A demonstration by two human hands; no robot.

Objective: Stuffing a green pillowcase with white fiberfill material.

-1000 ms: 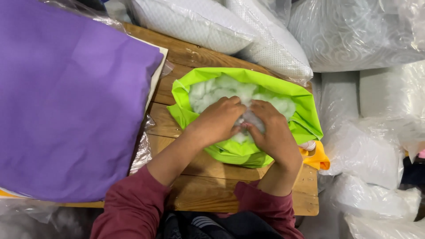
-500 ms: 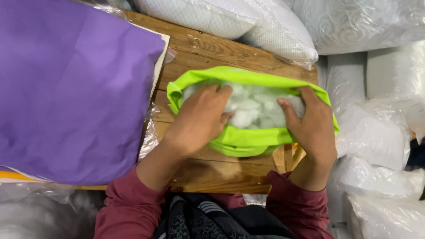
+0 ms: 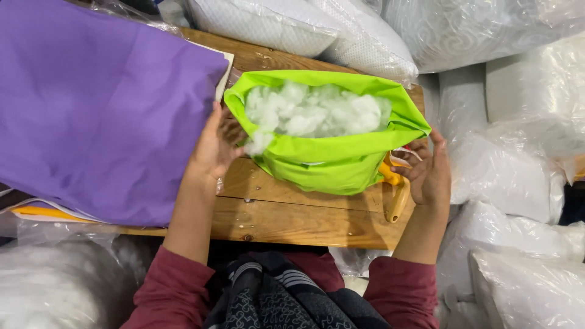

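A bright green fabric cover (image 3: 329, 161) lies open on the wooden table (image 3: 292, 213), filled with white fluffy stuffing (image 3: 317, 109). My left hand (image 3: 214, 148) rests at the cover's left side, fingers spread against the fabric near a loose tuft of stuffing. My right hand (image 3: 428, 170) hovers at the cover's right side, palm turned inward, fingers apart, close to a yellow object (image 3: 396, 189) under the cover. Neither hand grips anything.
A large purple cushion (image 3: 91, 109) covers the table's left half. White pillows in clear plastic (image 3: 292, 24) are stacked behind and to the right (image 3: 518, 122). A bag of white stuffing (image 3: 55, 286) sits at lower left.
Both hands have come out of the cover's opening and moved apart to its left and right sides. The stuffing now lies uncovered inside.
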